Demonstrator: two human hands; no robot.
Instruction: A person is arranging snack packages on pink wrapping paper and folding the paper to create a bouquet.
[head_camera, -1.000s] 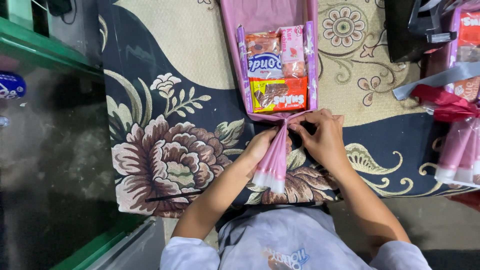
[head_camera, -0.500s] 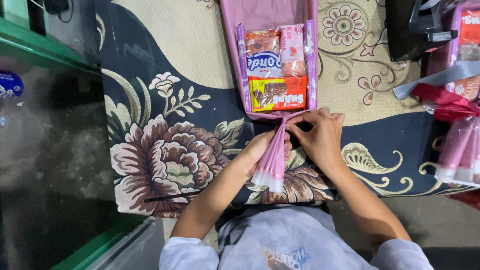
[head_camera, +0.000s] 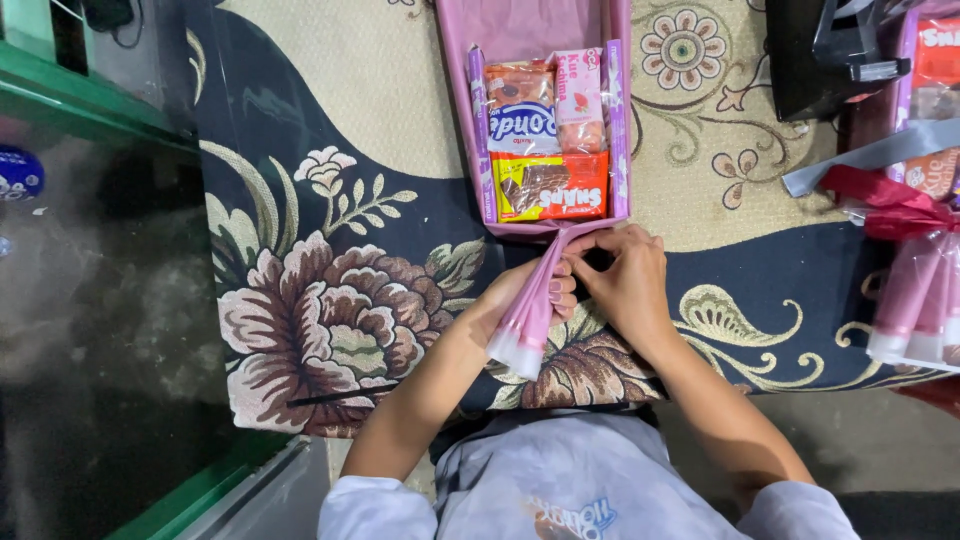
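A pink snack bouquet (head_camera: 545, 120) lies on a flowered carpet (head_camera: 340, 290), with several snack packets packed inside its wrapping. Its wrapping narrows toward me into a gathered pink stem (head_camera: 530, 315) with pale ends. My left hand (head_camera: 520, 295) is closed around that stem from the left. My right hand (head_camera: 625, 275) pinches the neck of the stem just below the packets, fingertips touching the left hand's fingers.
More pink wrapped bouquets and a red ribbon (head_camera: 900, 210) lie at the right edge. A black object (head_camera: 820, 55) stands at the top right. A green ledge (head_camera: 90, 105) and a dark wet floor (head_camera: 90, 330) lie left of the carpet.
Both hands stay at the stem's neck. The right hand's fingers have shifted slightly at the gather. The bouquet has not moved.
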